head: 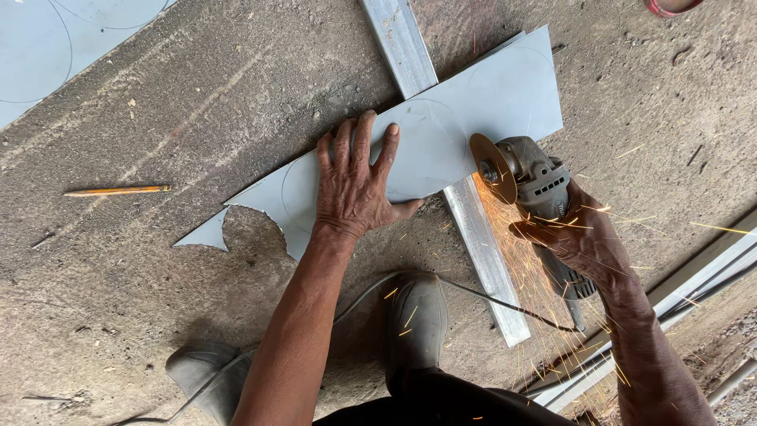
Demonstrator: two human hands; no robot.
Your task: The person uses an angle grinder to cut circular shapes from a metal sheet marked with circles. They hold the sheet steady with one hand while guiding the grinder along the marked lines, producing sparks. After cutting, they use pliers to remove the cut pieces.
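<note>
A thin pale-blue metal sheet point(481, 102) lies on the concrete floor, with circles drawn on it and curved cut-outs at its left end. My left hand point(356, 183) presses flat on it, fingers spread. My right hand point(582, 241) grips the body of a grey angle grinder point(536, 183). Its disc point(493, 167) meets the sheet's lower edge and throws orange sparks toward me. A metal channel bar point(473, 229) runs under the sheet.
A yellow pencil point(117, 190) lies on the floor to the left. Another blue sheet point(47, 47) fills the top-left corner. My two grey boots point(416, 315) stand below, with the grinder's cable point(489, 298) crossing them. Metal strips point(694, 280) lie at the right.
</note>
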